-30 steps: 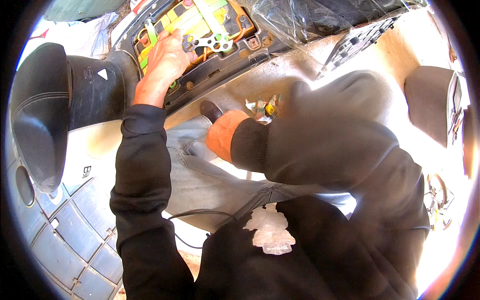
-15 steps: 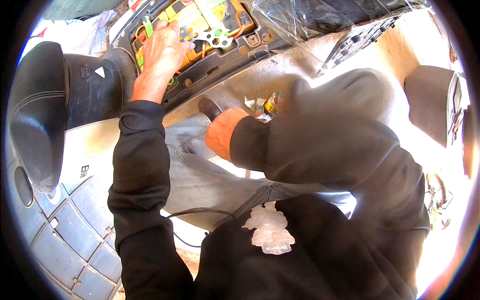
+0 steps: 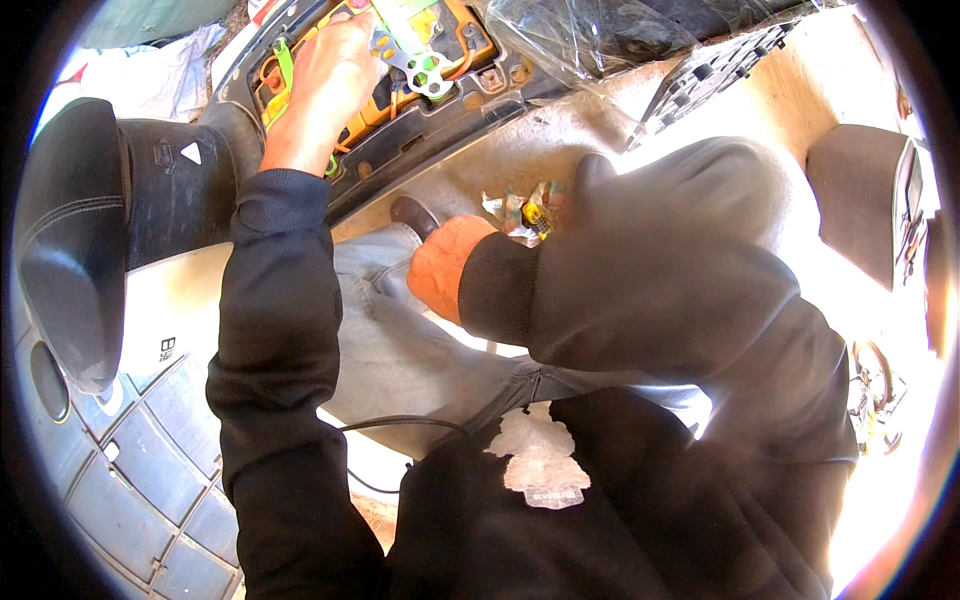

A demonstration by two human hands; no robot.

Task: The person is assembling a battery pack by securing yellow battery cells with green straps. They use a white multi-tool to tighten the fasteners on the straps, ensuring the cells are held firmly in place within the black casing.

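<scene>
My left hand reaches over yellow-cased batteries sitting in a black tray at the top. Its fingers curl downward, and their tips are hidden. Beside the thumb lies a silvery plate-like tool with round holes. Green straps show to the left of the hand and past it. Over my lower leg, my right hand is closed in a fist-like curl. Anything inside it is hidden from view. A dark brown shoe is just beyond its knuckles.
A black padded seat stands at the left, above blue-grey panels. Clear plastic sheeting drapes at the top. A small yellow-and-black item lies on crumpled wrapping. At the right stands a dark box.
My left hand has moved slightly up and in over the batteries, its fingers more curled. The view has shifted a little. My right hand stays in nearly the same place.
</scene>
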